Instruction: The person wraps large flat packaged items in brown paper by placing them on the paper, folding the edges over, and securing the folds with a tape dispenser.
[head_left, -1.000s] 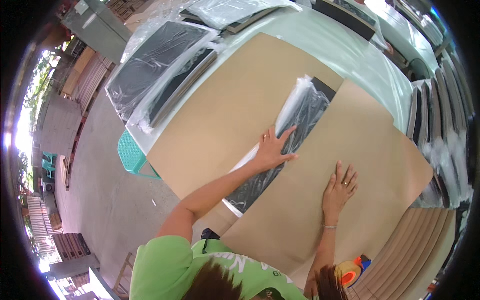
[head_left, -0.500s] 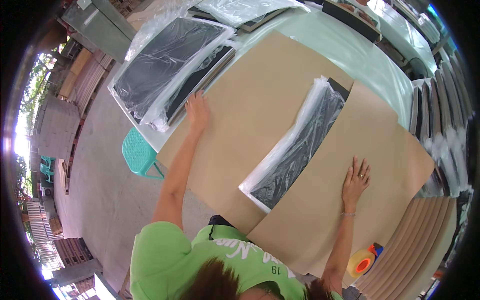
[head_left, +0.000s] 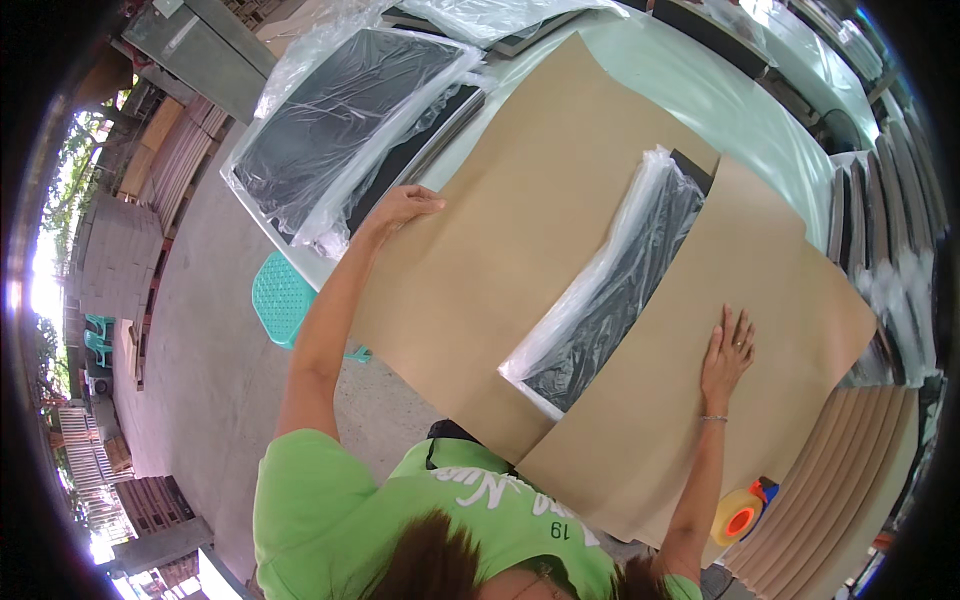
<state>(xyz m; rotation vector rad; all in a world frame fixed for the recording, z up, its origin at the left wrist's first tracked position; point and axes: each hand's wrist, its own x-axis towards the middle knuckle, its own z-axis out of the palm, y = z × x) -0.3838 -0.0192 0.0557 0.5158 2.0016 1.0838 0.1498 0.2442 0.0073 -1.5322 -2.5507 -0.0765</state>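
Observation:
A large brown cardboard sheet (head_left: 480,260) spreads over the table in front of me. On it, slanting, lies a long dark panel (head_left: 622,290) in clear plastic with a white padded side. The sheet's right flap (head_left: 660,420) covers the panel's right edge. My left hand (head_left: 412,203) grips the sheet's left edge, fingers on top and thumb hidden, and that edge is bent up off the table. My right hand (head_left: 728,355) rests flat on the right flap, fingers spread and holding nothing.
Plastic-wrapped dark panels (head_left: 350,130) lie at the table's left end. A tape dispenser (head_left: 743,512) with yellow tape sits near my right forearm, beside stacked brown sheets (head_left: 840,490). Wrapped panels (head_left: 885,230) stand at far right. A green stool (head_left: 283,298) is left of the table.
My left hand has gone from lying by the sheet's left edge to gripping it. That edge has risen and curved inward. My right hand stays flat on the flap.

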